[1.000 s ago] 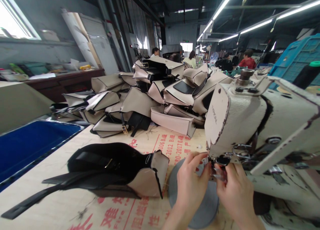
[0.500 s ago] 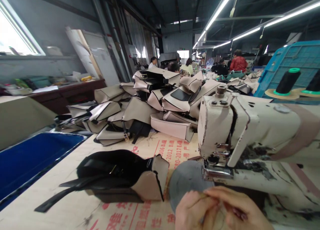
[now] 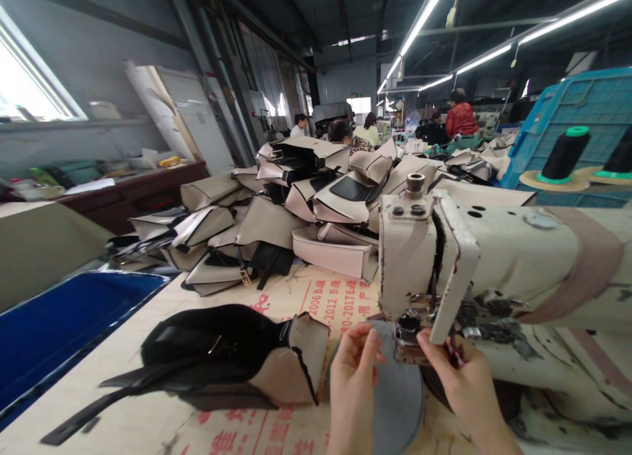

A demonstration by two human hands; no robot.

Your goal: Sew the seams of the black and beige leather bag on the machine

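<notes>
The machine (image 3: 498,251) is set at the right of the bench (image 3: 118,353); its long axis is laid crosswise, with the sewing head pointed left and the arm cut off by the right edge. By the foot, the right hand (image 3: 464,379) is placed with thumb and forefinger put forward; contact with the foot cannot be told. A small dark thing (image 3: 455,355) is held in its curled fingers. The left hand (image 3: 353,369) is raised over the grey disc (image 3: 397,405), fingers bent and drawn in toward the thumb; whether anything is pinched there cannot be told.

Left of the hands, a bag (image 3: 222,366) is laid lengthwise, its pale end turned right, its strap (image 3: 81,415) pointed to the near left. Its black inside is shown through the open mouth, with a gold fitting (image 3: 214,345) in view. Behind, similar bags are heaped in a pile (image 3: 269,221).

At the left edge a blue tub (image 3: 74,330) is seen. Behind the machine, black spools (image 3: 565,155) are stood before a blue crate (image 3: 582,106).

On the bench, "2006", "2012" and "2017" can be read in red print (image 3: 316,303); larger characters are partly covered.
</notes>
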